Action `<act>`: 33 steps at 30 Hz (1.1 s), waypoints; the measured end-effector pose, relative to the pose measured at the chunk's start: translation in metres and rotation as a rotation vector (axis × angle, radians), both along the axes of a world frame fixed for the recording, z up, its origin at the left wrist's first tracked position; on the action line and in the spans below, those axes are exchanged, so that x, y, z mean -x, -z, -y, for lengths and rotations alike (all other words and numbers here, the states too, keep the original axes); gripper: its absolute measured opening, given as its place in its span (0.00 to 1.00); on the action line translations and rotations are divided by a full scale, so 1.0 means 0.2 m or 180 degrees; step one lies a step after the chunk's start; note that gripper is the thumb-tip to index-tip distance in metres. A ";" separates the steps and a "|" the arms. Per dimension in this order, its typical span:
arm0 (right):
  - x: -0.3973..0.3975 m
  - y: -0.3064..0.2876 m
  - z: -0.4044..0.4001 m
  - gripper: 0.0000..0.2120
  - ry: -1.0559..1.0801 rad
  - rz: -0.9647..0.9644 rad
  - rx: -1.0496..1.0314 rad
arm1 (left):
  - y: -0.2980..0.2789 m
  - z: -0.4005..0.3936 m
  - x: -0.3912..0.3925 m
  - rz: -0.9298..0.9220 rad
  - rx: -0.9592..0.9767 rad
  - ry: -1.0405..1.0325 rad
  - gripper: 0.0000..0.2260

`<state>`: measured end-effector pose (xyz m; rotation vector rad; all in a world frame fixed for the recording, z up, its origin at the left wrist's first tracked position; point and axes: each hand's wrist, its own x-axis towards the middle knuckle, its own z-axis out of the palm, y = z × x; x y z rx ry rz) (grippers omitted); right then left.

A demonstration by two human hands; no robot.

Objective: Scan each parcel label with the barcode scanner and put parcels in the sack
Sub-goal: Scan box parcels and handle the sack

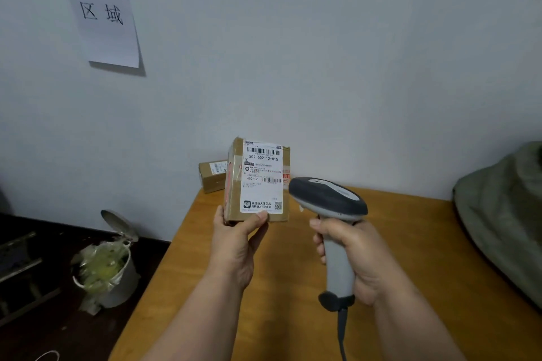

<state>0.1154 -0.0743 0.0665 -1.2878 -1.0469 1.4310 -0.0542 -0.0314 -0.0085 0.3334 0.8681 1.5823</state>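
Note:
My left hand (236, 243) holds a small cardboard parcel (258, 182) upright by its lower edge, thumb on the front. Its white shipping label with barcodes faces me. My right hand (356, 255) grips the handle of a grey barcode scanner (328, 199), whose dark head sits just right of the parcel and points at the label. A second small parcel (212, 174) lies on the wooden table (293, 287) against the wall, behind the held one. A grey-green sack (504, 220) rests on the table's right side.
A metal pedal bin (111, 267) with a plastic liner stands on the dark floor left of the table. A paper sign (102, 9) hangs on the wall at upper left. The scanner's cable (341, 337) drops toward me.

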 end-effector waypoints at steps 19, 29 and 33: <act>-0.02 -0.03 0.02 0.03 0.0009 0.0043 0.0058 | -0.01 0.00 -0.05 -0.0061 -0.0032 0.0055 0.40; -0.06 -0.03 0.07 0.02 0.0074 -0.0005 0.0058 | -0.01 0.03 -0.10 -0.0080 -0.0069 0.0132 0.45; -0.10 -0.03 0.10 0.03 0.0135 0.0012 0.0040 | -0.02 0.05 -0.14 -0.0076 -0.0066 0.0174 0.47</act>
